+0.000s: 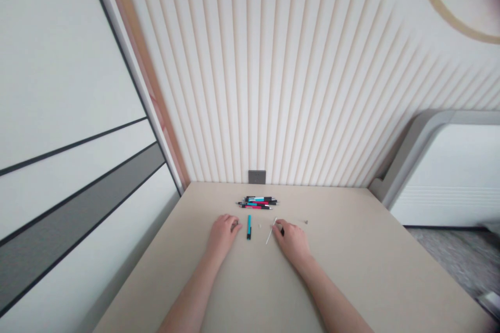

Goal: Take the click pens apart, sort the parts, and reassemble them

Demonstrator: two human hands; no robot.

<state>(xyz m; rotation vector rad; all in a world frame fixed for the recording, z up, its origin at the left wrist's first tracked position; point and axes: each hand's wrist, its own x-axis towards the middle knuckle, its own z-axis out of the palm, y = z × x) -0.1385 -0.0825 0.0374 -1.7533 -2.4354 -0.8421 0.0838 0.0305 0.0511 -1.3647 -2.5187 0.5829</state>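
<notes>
Both of my hands rest on a beige table (351, 270). My left hand (223, 230) lies knuckles up with its fingers curled, and a small dark part shows at the fingertips. My right hand (291, 239) is also curled, pinching a small dark piece at its fingertips, beside a thin white refill (271, 231) lying on the table. Between the hands lies a short teal pen barrel (249, 227) with a black tip. A tiny part (305, 222) sits to the right of my right hand. Behind them is a small pile of several pens (258, 202), teal, red and black.
The table stands against a ribbed white wall with a grey socket plate (257, 177) just above its back edge. A white panelled wall runs along the left. A grey and white upholstered piece (445, 166) stands to the right, with grey carpet (461, 260) below.
</notes>
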